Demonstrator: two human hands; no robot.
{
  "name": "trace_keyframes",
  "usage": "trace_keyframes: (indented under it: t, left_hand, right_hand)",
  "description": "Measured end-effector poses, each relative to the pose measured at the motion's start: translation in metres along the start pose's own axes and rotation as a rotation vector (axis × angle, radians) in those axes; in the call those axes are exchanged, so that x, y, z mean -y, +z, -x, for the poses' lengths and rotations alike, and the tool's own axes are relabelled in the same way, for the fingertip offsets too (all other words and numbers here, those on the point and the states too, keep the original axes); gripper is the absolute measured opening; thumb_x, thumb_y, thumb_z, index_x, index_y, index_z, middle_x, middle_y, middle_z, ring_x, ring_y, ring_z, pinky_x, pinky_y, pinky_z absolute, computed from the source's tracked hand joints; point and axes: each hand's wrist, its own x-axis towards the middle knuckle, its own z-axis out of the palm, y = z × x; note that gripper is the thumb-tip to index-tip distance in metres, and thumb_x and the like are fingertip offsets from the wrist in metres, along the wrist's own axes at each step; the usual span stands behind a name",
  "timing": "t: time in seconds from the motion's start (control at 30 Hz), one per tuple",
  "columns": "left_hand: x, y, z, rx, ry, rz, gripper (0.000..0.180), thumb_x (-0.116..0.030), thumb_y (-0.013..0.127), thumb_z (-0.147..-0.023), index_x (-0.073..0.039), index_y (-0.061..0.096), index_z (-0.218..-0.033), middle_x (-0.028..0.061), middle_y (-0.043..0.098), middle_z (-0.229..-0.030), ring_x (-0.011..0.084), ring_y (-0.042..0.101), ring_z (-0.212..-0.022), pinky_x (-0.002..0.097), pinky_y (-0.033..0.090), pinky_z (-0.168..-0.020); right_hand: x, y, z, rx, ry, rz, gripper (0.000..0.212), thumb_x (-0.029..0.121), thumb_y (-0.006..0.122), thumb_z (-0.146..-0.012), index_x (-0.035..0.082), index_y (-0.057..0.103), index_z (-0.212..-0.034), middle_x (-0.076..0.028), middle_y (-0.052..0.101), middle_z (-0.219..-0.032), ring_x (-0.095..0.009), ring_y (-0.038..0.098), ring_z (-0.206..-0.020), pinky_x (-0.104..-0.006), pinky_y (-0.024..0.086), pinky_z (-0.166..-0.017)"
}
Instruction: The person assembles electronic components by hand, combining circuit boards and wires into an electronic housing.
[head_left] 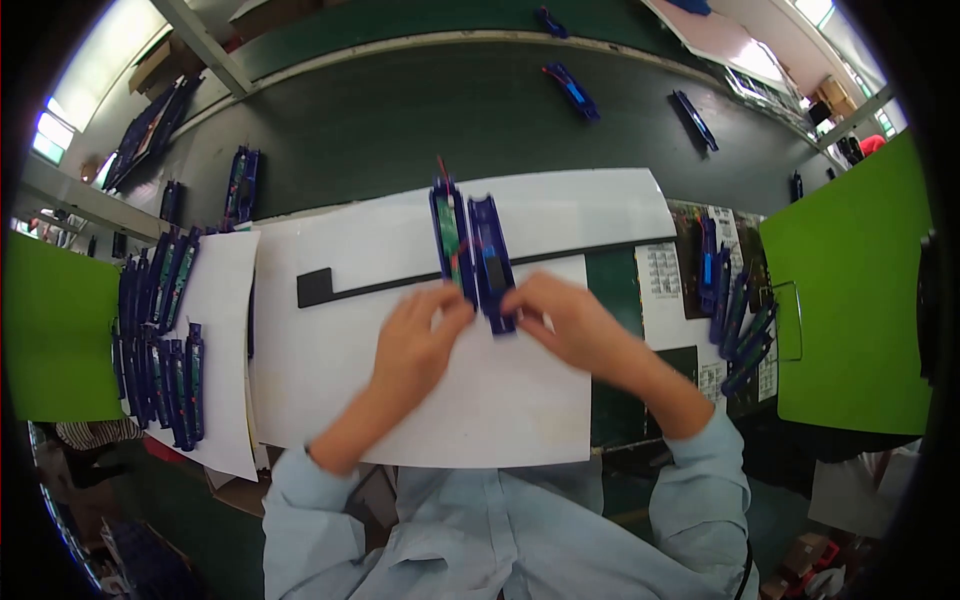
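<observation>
White board [320,365] — blue casing [484,215] between left hand [415,338] and right hand [565,318].

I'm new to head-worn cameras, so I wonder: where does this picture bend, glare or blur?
In the head view, the far pale rail bows; in the head view, an upper-left window glares white; also there, the left hand and right hand look slightly blurred.
</observation>
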Motion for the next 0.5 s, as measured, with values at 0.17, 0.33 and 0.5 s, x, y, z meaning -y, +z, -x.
trace_keyframes:
  t: [0.17, 0.33, 0.5]
  left_hand:
    - [0.117, 0.03, -0.088, 0.037, -0.058, -0.079, 0.025, 0.0, 0.075, -0.084, -0.002, 0.067, -0.108, 0.0108, 0.063, -0.117, 0.0327, 0.063, -0.105, 0.0407, 0.052, -0.089]
    - [0.111, 0.054, -0.087, -0.024, -0.108, -0.132, 0.04, -0.016, 0.077, -0.088, -0.009, 0.066, -0.125, 0.008, 0.06, -0.134, 0.0336, 0.057, -0.124, 0.0508, 0.043, -0.106]
    - [0.074, 0.041, -0.022, 0.202, -0.15, -0.19, 0.042, -0.028, 0.076, -0.091, -0.016, 0.067, -0.131, 0.0039, 0.057, -0.146, 0.03, 0.044, -0.143, 0.058, 0.03, -0.118]
  right_hand:
    - [-0.079, -0.001, -0.137, -0.095, -0.041, 0.082, 0.026, 0.001, 0.071, -0.09, 0.004, 0.068, -0.116, -0.014, 0.068, -0.108, -0.024, 0.069, -0.09, -0.0339, 0.056, -0.08]
    - [-0.147, -0.04, -0.18, -0.583, -0.299, 0.616, 0.052, 0.011, 0.078, -0.086, 0.007, 0.057, -0.133, -0.017, 0.062, -0.123, -0.036, 0.061, -0.114, -0.0512, 0.05, -0.095]
    - [-0.199, -0.086, -0.2, -0.727, 0.274, 0.786, 0.054, 0.019, 0.074, -0.092, 0.007, 0.056, -0.142, -0.026, 0.049, -0.149, -0.047, 0.056, -0.126, -0.0541, 0.049, -0.102]
